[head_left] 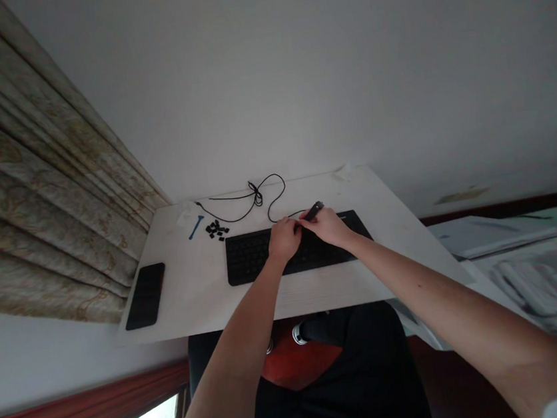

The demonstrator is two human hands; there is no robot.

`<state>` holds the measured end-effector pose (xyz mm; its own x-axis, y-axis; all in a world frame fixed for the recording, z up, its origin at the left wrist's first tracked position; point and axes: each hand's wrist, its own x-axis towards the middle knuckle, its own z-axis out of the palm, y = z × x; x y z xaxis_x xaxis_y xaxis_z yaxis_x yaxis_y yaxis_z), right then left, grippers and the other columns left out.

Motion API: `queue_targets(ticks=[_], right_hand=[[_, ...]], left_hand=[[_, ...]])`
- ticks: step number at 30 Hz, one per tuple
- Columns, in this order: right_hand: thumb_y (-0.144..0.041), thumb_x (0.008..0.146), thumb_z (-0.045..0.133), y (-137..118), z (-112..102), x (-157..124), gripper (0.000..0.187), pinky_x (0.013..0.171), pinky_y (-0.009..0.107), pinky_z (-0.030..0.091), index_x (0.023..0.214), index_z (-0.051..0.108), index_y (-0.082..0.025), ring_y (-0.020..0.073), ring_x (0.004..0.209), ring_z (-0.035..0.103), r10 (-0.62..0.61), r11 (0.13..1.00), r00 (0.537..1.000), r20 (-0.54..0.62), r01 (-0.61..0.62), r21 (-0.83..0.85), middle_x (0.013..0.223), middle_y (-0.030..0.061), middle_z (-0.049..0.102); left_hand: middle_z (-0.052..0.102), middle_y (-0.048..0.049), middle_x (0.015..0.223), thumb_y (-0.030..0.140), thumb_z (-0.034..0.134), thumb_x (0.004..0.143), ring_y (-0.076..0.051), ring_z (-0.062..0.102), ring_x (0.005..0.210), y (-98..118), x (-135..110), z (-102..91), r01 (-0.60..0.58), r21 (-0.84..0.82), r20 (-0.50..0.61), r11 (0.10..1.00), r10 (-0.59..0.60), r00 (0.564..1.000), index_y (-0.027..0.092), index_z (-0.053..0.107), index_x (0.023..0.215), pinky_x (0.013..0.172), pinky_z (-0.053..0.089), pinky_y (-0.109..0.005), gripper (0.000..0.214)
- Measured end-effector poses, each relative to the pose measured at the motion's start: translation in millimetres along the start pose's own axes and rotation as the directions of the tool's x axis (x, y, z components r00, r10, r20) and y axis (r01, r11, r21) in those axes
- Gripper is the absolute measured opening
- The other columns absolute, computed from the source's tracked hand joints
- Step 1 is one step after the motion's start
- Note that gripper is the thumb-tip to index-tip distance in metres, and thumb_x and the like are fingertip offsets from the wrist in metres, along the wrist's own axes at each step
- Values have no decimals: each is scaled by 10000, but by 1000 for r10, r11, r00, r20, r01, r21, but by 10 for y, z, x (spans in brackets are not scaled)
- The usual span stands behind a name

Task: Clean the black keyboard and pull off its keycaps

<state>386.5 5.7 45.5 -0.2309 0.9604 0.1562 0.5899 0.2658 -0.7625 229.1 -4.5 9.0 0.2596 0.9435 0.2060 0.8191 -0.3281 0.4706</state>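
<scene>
A black keyboard [248,258] lies on the white table, and both of my hands rest over its upper middle part. My right hand [329,227] is closed around a short dark tool [314,211] with a shiny end that points up and away from me; its exact kind does not show. Right beside it, my left hand [284,238] has its fingers bent together at the keys near the tool's lower end. Whatever lies between those fingertips is hidden. Several loose black keycaps [216,229] are piled to the left, just beyond the keyboard's corner.
A blue tool [196,227] lies left of the keycaps. The black cable [257,196] is bundled near the wall. A dark phone [146,296] sits at the table's [194,312] left edge. Patterned curtains [52,167] hang at left, and wrapped items [543,279] are at right.
</scene>
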Motion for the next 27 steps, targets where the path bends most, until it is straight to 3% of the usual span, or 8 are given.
queue_targets(ticks=[7,12,17,22,27], right_hand=[[-211,832,697,124,22,25,73,740,302,590,826,730,-146,199,738,718,210,940,978,-4,-201,274,739,62,741],[-164,808,723,143,45,9,41,783,324,624,784,695,-148,170,704,711,334,766,943,16,-281,578,722,43,721],[-170,802,755,172,51,-44,80,825,337,630,776,683,-151,160,699,710,402,630,916,18,-291,720,749,61,730],[-174,799,734,196,86,-43,53,786,319,625,776,690,-156,159,694,705,387,680,922,-8,-280,677,736,46,726],[-275,845,674,171,88,-41,127,736,303,585,814,724,-162,191,719,711,247,895,968,-46,-210,393,709,38,722]], left_hand=[[696,-80,997,202,576,935,-219,633,975,-4,0,2,-18,-35,-6,999,18,1000,181,720,1047,923,473,-346,184],[704,-77,992,205,573,936,-221,637,975,-2,10,7,-15,-43,-8,999,14,1000,184,723,1024,916,476,-349,176],[709,-75,986,188,578,927,-219,643,966,2,10,9,-9,-47,-16,999,8,1000,183,723,1017,914,486,-350,171],[715,-78,1009,201,556,945,-223,646,998,-9,6,23,-29,-45,-12,999,29,1000,189,711,1023,933,489,-359,174],[717,-95,1058,181,411,1009,-226,653,1023,-15,10,37,-24,-44,-32,999,23,999,173,653,1110,935,488,-372,262]])
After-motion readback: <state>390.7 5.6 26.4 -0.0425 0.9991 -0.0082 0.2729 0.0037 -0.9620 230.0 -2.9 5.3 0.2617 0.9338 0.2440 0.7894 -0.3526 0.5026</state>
